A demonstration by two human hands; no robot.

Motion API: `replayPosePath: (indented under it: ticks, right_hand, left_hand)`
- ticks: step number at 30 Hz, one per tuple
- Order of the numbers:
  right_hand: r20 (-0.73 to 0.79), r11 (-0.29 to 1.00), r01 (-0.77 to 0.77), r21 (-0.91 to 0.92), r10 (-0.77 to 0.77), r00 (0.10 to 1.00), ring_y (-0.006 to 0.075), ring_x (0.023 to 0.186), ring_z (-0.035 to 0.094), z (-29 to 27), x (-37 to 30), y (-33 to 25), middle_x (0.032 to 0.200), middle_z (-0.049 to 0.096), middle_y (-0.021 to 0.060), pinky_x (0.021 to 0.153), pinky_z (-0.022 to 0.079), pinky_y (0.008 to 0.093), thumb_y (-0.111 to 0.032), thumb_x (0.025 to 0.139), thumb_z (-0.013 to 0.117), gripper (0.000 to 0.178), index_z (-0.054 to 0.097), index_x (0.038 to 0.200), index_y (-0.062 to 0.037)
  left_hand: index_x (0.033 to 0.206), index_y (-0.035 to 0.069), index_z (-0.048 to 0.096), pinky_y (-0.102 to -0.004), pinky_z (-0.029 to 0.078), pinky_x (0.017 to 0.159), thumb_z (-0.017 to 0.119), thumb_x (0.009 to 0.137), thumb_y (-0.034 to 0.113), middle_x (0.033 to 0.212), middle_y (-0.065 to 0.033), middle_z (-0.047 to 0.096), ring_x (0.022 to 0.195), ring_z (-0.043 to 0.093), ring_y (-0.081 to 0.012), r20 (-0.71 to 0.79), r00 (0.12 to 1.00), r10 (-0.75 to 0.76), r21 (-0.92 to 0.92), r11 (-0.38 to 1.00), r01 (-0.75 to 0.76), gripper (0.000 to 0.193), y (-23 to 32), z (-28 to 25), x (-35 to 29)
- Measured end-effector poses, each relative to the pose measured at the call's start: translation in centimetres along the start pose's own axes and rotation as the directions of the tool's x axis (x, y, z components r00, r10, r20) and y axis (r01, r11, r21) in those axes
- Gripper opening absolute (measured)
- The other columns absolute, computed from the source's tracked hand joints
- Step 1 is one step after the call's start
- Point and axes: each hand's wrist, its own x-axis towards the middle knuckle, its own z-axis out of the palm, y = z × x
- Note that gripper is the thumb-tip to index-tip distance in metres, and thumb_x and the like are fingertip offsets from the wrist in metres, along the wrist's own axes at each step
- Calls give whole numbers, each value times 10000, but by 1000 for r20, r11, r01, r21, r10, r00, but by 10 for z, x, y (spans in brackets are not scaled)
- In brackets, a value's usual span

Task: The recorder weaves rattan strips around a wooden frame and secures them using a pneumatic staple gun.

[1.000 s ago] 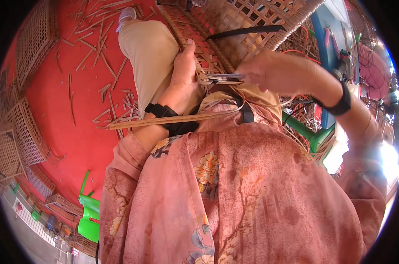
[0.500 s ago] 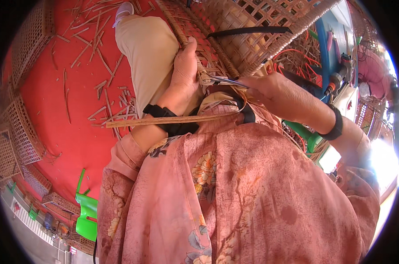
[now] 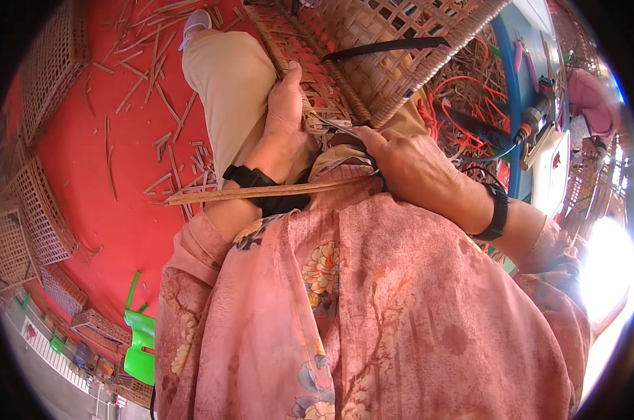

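A woven rattan basket (image 3: 401,89) stands tilted between my knees, with a black strap (image 3: 387,49) across its lattice. My left hand (image 3: 287,108) is closed round its wrapped edge, thumb along the rim. My right hand (image 3: 416,164) grips a slim metal tool (image 3: 339,127), its kind unclear. The tool's narrow end meets the basket's near corner, beside my left palm; its handle is hidden in my fingers. A long flat cane strip (image 3: 275,190) lies across my left forearm and ends near my waist.
Cut cane pieces (image 3: 164,105) litter the red floor at left. Woven baskets (image 3: 40,203) line the left side, near a green plastic chair (image 3: 141,343). At right are an orange cord (image 3: 464,91), a power tool (image 3: 530,122) and a person in pink (image 3: 588,101).
My right hand has come lower and turned, its back now facing up, with the metal tool still at the basket corner. The basket has shifted slightly left.
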Motion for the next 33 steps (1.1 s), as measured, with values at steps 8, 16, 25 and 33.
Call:
replayPosePath:
  ticks: [8, 16, 25, 33]
  right_hand:
    - [-20, 990, -41, 133, 44, 999, 382, 627, 631, -2, 4, 0, 646, 604, 218, 542, 483, 463, -2, 771, 545, 329, 536, 1098, 31]
    - [-111, 994, 14, 113, -1, 994, 355, 637, 628, -11, -13, 7, 657, 611, 196, 572, 485, 426, -9, 817, 543, 298, 575, 1112, 18]
    - [-334, 458, -85, 885, 752, 568, 22, 643, 453, -39, -76, 37, 804, 568, -37, 570, 383, 174, -76, 912, 587, 362, 584, 1272, -50]
    - [-506, 539, -43, 841, 813, 288, 85, 632, 533, -96, -108, 157, 775, 600, 7, 547, 402, 229, -72, 781, 616, 402, 608, 1174, 9]
  left_hand:
    - [1182, 10, 535, -390, 551, 769, 487, 980, 365, 1059, -113, 648, 889, 658, -240, 8, 1000, 2, 17, 1000, -2, 411, -1, -4, 5]
    - [1140, 39, 570, -409, 550, 782, 595, 940, 291, 1070, -107, 645, 960, 636, -244, -13, 978, -206, 371, 908, 196, 323, 29, 3, -38]
    - [1124, 24, 534, -470, 529, 854, 594, 919, 138, 1111, -151, 619, 1053, 601, -287, 49, 926, -375, 249, 902, 352, 241, 35, -8, -46]
    - [1270, 67, 477, -423, 548, 794, 527, 943, 188, 1192, -145, 589, 1049, 615, -314, 76, 944, -320, 347, 896, 276, 352, 40, -1, -56]
